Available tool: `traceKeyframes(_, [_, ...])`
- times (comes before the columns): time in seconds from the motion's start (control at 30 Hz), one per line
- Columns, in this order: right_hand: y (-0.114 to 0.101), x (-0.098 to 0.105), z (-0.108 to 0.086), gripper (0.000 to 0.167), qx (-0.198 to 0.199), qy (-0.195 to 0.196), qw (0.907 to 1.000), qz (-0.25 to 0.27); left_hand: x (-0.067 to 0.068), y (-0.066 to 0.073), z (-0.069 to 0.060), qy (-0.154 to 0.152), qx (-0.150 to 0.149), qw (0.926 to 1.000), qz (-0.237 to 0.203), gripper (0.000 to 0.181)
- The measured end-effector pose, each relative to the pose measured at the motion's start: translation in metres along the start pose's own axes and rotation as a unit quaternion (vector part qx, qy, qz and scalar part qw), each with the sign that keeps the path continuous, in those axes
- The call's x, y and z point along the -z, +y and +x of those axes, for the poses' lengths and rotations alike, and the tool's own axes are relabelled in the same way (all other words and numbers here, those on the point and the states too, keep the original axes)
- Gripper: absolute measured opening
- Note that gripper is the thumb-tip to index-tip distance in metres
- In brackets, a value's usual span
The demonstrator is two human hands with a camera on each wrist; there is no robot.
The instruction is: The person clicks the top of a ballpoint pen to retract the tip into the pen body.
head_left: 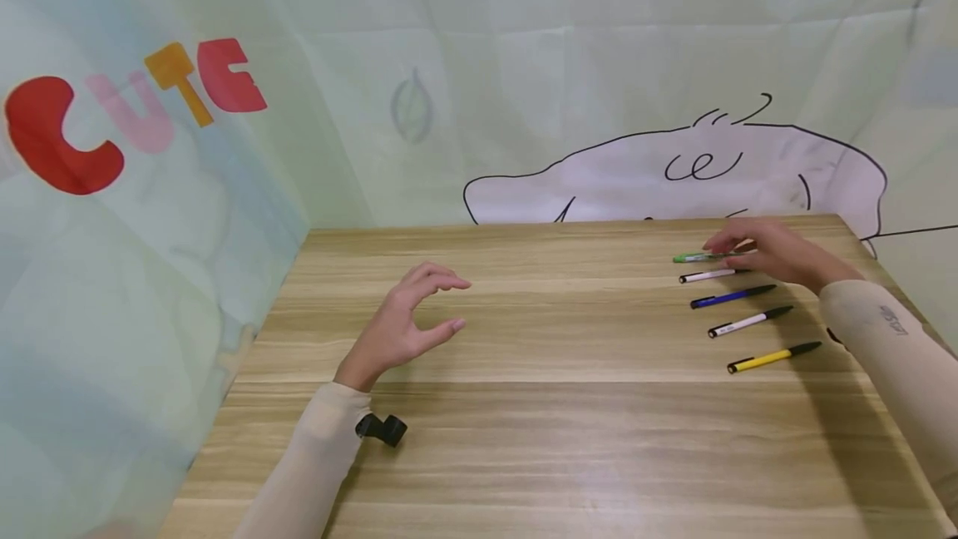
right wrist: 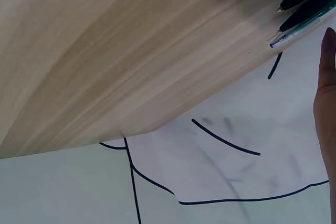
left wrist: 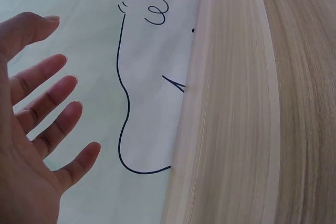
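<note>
My right hand [head_left: 771,252] is over a green-ended clear pen [head_left: 690,258] at the table's far right, its fingers bent loosely around the pen with thumb and forefinger apart. Whether the fingertips touch it is hard to see. Nearer lie a white pen [head_left: 703,276], a blue pen [head_left: 729,298], another white pen [head_left: 748,323] and a yellow pen [head_left: 774,358], all roughly parallel with dark ends to the right. In the right wrist view the clear pen [right wrist: 302,27] lies beside black pen ends. Held above the table's left half, my left hand [head_left: 404,318] has spread, relaxed fingers and holds nothing.
The wood-grain table [head_left: 524,439] ends at a printed cloth backdrop [head_left: 486,106] behind and on the left. A black wrist device [head_left: 383,429] sits on the left sleeve. The pen row stands near the table's right edge.
</note>
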State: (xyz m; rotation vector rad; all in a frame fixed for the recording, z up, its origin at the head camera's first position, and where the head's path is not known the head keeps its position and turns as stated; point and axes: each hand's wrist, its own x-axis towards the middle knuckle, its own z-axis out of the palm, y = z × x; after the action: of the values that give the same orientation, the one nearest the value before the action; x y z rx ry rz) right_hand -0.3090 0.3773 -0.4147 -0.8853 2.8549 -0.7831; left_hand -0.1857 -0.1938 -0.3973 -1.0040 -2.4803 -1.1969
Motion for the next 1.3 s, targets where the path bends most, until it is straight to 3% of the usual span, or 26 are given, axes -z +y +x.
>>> traceKeyframes(0.23, [0.000,-0.007,-0.009,0.026,-0.026,0.007,0.9992,0.031,0.000,-0.001,0.000,-0.001,-0.002,1.0000,-0.002,0.045])
traceKeyframes(0.4, [0.002,-0.014,-0.012,0.025,-0.025,0.005,0.9974,0.068,0.000,-0.002,0.000,-0.001,-0.001,1.0000,-0.002,0.045])
traceKeyframes(0.73, [0.009,-0.023,-0.013,0.022,-0.026,-0.002,0.9963,0.082,0.001,-0.001,-0.002,0.001,0.002,1.0000,0.003,0.044])
traceKeyframes(1.3, [0.009,-0.020,-0.014,0.019,-0.001,-0.007,0.9991,0.042,0.003,0.000,-0.002,0.003,0.002,1.0000,0.006,0.044])
